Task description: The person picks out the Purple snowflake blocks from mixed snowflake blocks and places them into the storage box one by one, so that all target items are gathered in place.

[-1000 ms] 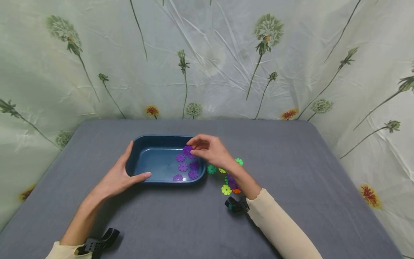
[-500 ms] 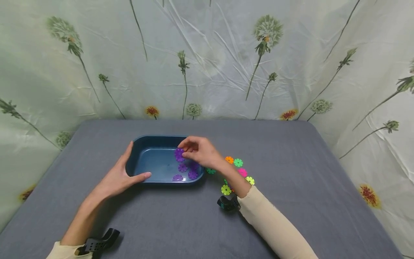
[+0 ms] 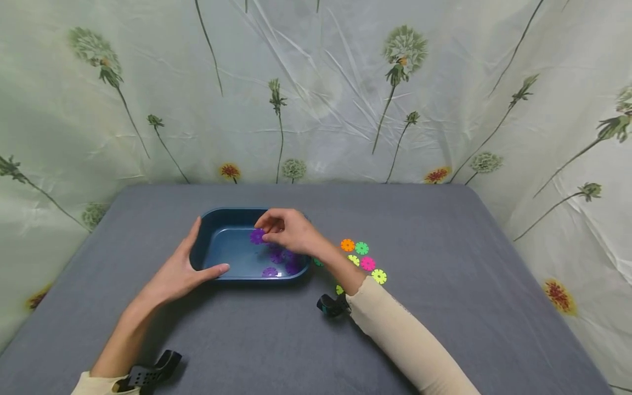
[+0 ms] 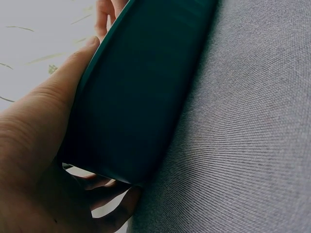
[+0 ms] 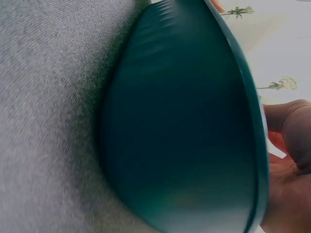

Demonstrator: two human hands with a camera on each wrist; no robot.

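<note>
No readable text, no labels, no brands, no numbers.

The long, round-cornered blue tray (image 3: 232,251) looks like smooth moulded plastic, glossy enough to catch bright glints on its floor, while the flat, round, notched purple discs (image 3: 270,272) and the similar pink disc (image 3: 367,264) look like thin, smooth plastic. Beneath them the desk (image 3: 237,340) wears a matt grey cloth with a fine, slightly rough woven grain, and behind it hangs a pale, dandelion-printed fabric backdrop (image 3: 321,137), creased and faintly satiny. The cream sleeve (image 3: 400,334) is soft, matt cloth, and the perforated black wristband (image 3: 143,376) resembles smooth rubber or plastic.
</note>
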